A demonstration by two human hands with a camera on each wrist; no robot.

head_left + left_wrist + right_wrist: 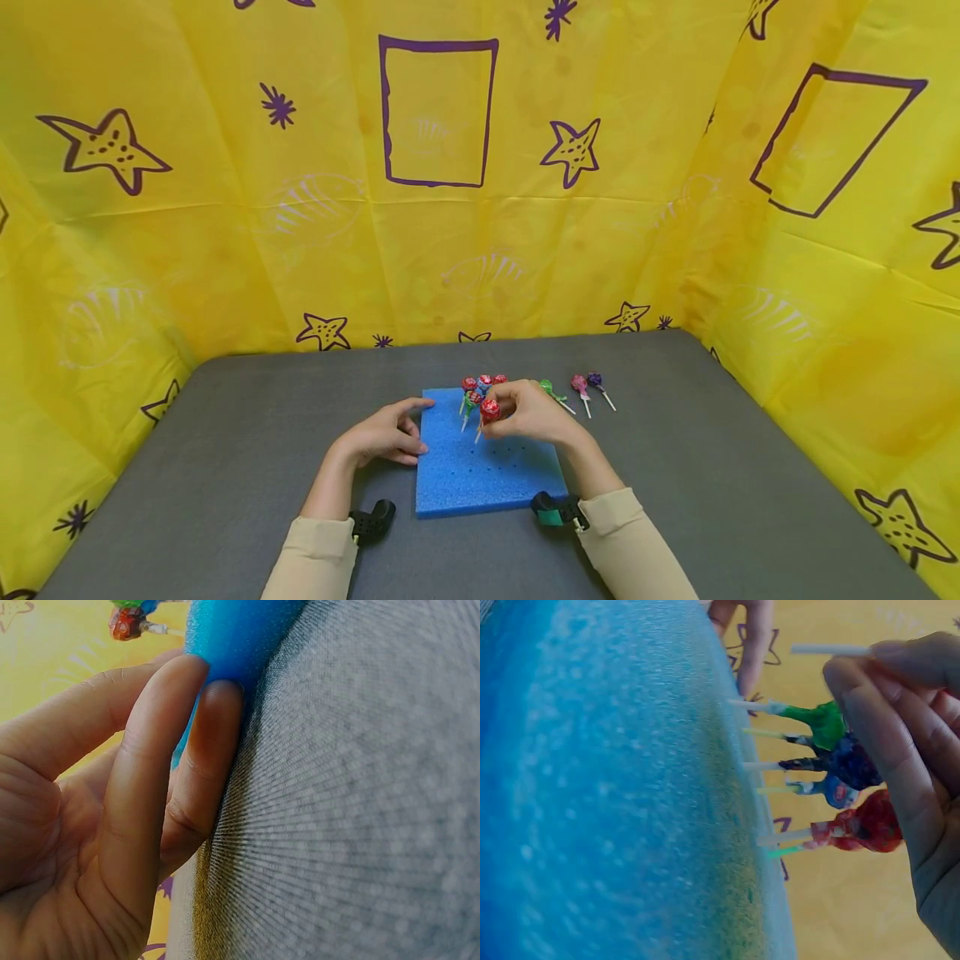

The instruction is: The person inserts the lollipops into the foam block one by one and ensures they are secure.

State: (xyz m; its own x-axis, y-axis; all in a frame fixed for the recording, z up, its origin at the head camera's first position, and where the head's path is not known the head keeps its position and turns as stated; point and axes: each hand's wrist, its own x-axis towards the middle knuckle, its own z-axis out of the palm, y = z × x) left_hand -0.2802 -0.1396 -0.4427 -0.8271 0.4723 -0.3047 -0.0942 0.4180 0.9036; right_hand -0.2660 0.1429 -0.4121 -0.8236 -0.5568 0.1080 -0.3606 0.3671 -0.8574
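Observation:
A blue foam board (487,490) with rows of small holes lies on the table. My right hand (528,412) pinches a red-wrapped lollipop (490,410) over the board; in the right wrist view its white stick (817,649) juts from between thumb and finger, its tip apart from the foam. Several lollipops stand in the board's far part, among them a green one (821,724), a dark blue one (855,761) and a red one (877,821). At the board's left edge, my left hand (384,432) touches the foam with its fingertips (217,712), fingers loosely bent.
Beyond my right hand, a green lollipop (547,387), a pink one (579,383) and a purple one (595,380) lie on the grey table (262,467). A yellow patterned cloth (420,267) rises behind the table and at both sides.

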